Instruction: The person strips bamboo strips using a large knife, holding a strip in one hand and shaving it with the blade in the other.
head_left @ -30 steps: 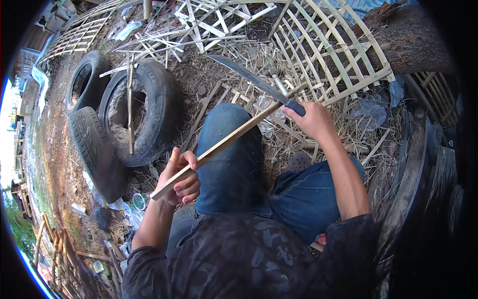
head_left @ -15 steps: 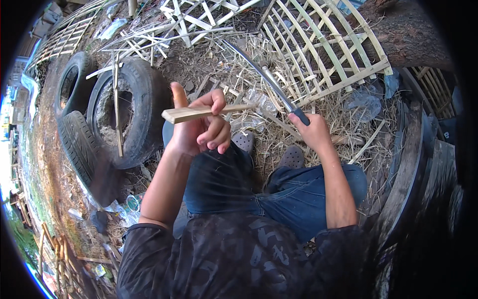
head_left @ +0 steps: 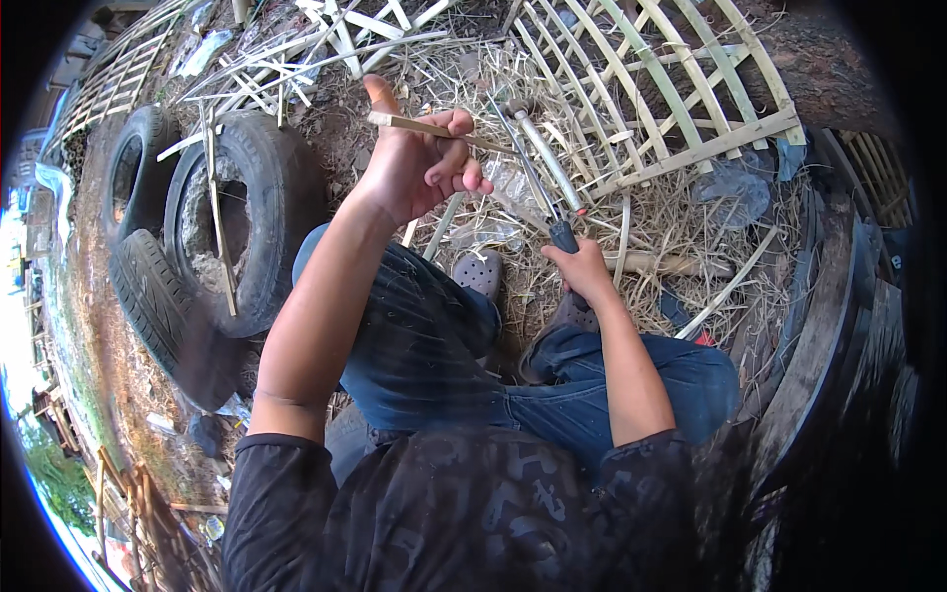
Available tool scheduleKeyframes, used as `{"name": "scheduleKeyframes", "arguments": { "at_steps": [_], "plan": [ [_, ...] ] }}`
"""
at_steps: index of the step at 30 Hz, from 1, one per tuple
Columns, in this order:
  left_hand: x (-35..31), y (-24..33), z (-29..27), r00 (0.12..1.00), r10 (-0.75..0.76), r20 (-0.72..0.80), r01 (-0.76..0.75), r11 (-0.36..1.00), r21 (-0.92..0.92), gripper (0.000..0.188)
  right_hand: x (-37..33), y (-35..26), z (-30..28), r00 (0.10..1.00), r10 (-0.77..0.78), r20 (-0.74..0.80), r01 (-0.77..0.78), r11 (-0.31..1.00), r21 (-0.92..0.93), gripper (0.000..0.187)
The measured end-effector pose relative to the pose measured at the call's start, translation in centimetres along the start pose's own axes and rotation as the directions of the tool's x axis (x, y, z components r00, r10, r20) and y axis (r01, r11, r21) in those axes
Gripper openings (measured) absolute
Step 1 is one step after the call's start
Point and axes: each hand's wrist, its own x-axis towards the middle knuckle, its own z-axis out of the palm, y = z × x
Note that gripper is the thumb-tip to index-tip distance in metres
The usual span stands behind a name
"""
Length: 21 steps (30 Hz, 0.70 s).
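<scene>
Left hand [head_left: 419, 168] raised, fingers curled around a thin bamboo strip [head_left: 426, 126] that runs across its fingertips; the strip looks light, stiff and splintery, best pinched near mid-length. To its right, the right hand [head_left: 582, 268] grips a curved knife [head_left: 533, 163] by its dark handle, blade pointing away.

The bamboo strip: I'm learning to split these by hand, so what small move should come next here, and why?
Probably lower the bamboo strip toward the knife. The left hand holds it raised, end-on and clear of the blade, while the right hand grips the handle with the blade pointing away, so the two need to meet before any cut.
</scene>
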Motion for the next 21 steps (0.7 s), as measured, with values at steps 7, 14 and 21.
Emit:
{"name": "scheduleKeyframes", "arguments": {
  "at_steps": [7, 14, 21],
  "plan": [
    [0.5, 0.2, -1.1, 0.982, 0.046, 0.181, -0.037, 0.998, -0.053, 0.1, 0.3, 0.5, 0.2, 0.998, 0.042, 0.037, -0.043, 0.999, 0.019, 0.024],
    [0.8, 0.9, -1.6, 0.949, 0.203, 0.24, -0.279, 0.894, 0.35, 0.102, -0.5, 0.7, 0.1, 0.997, 0.054, 0.057, -0.053, 0.998, -0.019, 0.02],
    [0.3, 0.3, 0.9, 0.863, 0.48, -0.158, 0.049, 0.232, 0.971, 0.065, 0.0, 1.4, -0.1, 0.991, 0.133, 0.024, -0.131, 0.989, -0.065, 0.017]
  ]
}}
